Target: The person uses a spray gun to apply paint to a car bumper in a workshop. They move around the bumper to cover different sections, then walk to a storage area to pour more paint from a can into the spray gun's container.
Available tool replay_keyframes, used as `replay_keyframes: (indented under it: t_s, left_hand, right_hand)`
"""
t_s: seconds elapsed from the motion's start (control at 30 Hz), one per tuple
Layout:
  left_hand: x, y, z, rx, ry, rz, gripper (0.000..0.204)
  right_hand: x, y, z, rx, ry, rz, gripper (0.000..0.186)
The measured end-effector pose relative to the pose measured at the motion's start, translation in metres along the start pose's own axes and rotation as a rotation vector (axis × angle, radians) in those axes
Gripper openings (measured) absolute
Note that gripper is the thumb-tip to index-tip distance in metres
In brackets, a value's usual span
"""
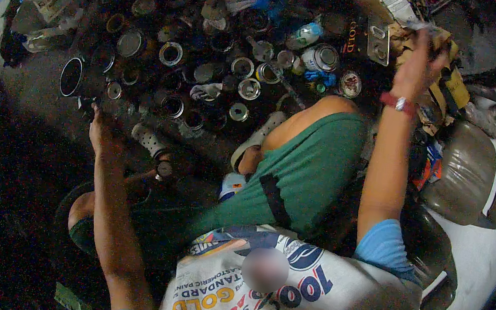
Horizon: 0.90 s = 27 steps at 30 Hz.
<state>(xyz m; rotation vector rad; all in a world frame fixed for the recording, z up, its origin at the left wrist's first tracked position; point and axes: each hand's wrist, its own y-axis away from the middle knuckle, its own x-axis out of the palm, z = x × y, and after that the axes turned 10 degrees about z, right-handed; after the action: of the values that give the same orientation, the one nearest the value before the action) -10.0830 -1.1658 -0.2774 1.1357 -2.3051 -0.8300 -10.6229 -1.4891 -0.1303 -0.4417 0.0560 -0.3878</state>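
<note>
My left hand (97, 125) reaches out at left with its fingers closed at a small dark object (86, 105) that I cannot make out, just below an open round can (71, 76) with a pale rim. My right hand (416, 70) is raised at upper right, blurred, over crumpled brown cardboard (448, 61) and beside a dark metal tin (378, 45); whether it holds the grey thing at its fingertips is unclear. Many cans (243, 67) and lids crowd the dark floor in front of me, with a pale-blue-topped container (304, 36) and a blue cloth or glove (319, 78) among them.
My legs in green clothing and clogs (255, 143) lie between my arms and the cans. At right are brown padded seat pieces (460, 173) on a white surface. A grey rag (205, 92) lies among the cans, and pale clutter (44, 34) sits at the upper left.
</note>
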Motion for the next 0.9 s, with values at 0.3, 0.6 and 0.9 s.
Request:
replay_keyframes:
  t_s: [0.3, 0.6, 0.9]
  left_hand:
    - [-0.014, -0.008, 0.008, 0.088, -0.266, -0.097, 0.054]
    - [0.031, 0.020, -0.008, -0.018, -0.433, -0.160, 0.050]
    - [-0.001, 0.001, 0.017, 0.107, -0.435, 0.072, 0.022]
  right_hand:
    - [-0.060, 0.128, -0.162, 0.238, 0.336, 0.323, 0.094]
    - [-0.072, 0.154, -0.218, -0.003, 0.810, 0.457, 0.096]
    - [-0.074, 0.147, -0.216, 0.215, 0.784, 0.601, 0.098]
